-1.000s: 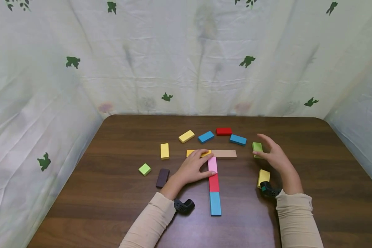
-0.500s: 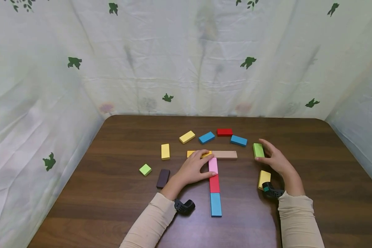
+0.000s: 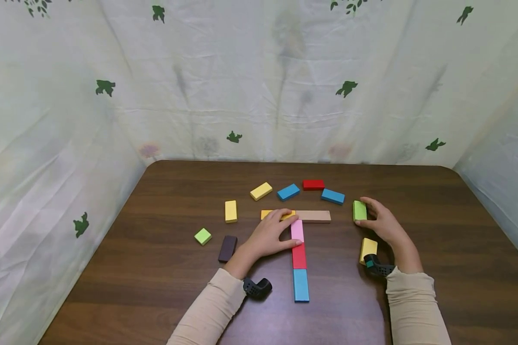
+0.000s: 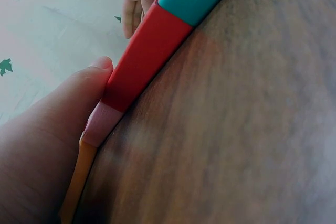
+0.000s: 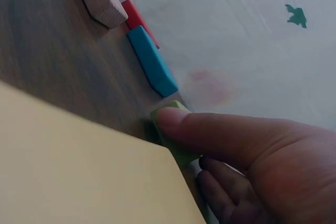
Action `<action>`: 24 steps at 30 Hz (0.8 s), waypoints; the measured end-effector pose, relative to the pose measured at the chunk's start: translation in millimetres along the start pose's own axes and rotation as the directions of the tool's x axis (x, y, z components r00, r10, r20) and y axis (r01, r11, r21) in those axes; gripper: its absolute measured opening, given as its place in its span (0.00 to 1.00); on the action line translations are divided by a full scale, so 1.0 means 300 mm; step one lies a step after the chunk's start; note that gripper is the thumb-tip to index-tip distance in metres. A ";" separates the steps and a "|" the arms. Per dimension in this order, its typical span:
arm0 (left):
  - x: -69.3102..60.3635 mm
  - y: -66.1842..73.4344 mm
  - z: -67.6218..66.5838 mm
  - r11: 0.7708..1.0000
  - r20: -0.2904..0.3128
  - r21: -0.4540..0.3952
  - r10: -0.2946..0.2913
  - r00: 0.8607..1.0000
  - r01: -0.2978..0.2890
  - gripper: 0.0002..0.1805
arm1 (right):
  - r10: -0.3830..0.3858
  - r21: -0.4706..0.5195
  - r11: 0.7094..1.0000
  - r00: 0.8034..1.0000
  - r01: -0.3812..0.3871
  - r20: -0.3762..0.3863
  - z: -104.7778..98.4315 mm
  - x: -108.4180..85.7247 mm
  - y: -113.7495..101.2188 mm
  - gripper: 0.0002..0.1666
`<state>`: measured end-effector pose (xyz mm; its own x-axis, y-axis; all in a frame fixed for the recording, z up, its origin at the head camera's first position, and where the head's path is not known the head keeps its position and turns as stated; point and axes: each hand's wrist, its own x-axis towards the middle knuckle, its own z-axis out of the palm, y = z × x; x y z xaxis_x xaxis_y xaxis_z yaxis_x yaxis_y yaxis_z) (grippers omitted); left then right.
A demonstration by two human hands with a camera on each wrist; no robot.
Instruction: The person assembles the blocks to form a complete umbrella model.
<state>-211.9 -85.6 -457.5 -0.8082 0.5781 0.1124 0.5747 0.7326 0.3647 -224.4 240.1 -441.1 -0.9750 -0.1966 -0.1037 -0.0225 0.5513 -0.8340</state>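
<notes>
My left hand rests over the T of blocks, its fingertips touching the orange block and the top of the pink block. Its thumb lies where the pink block meets the red block. A blue block ends this column, and a pale wooden block extends the crossbar rightward. At the right, my right hand pinches a light green block lying on the table, thumb at its near end. In the right wrist view, the thumb presses the green block; the other fingers are partly hidden behind.
A yellow block lies by the right wrist. Behind the T are two blue blocks, a red block and a yellow block. Leftward lie another yellow block, a small green block and a dark block.
My right hand has come down beside the light green block, and its thumb and fingers have closed on it. The left hand stays in place on the T.
</notes>
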 end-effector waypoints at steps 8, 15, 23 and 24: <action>0.002 0.004 -0.006 1.000 0.012 -0.005 -0.011 1.000 0.012 0.38 | -0.047 0.003 0.999 0.999 0.047 -0.022 -0.014 0.001 -0.028 0.42; 0.003 0.006 -0.009 1.000 0.019 -0.007 -0.016 1.000 0.016 0.38 | -0.070 -0.026 0.997 0.997 0.069 -0.032 -0.013 0.006 -0.058 0.42; 0.003 0.008 -0.008 1.000 0.011 -0.005 -0.012 1.000 0.012 0.38 | -0.126 -0.017 0.992 0.992 0.126 -0.004 0.002 0.010 -0.101 0.40; 0.003 0.009 -0.008 1.000 0.009 -0.005 -0.010 1.000 0.010 0.38 | -0.134 -0.018 0.991 0.991 0.133 0.000 0.006 0.012 -0.104 0.40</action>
<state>-211.3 -83.9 -454.2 -0.8126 0.5741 0.1002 0.5660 0.7364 0.3707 -226.7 220.6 -416.3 -0.9633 -0.2684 0.0086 -0.1564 0.5346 -0.8305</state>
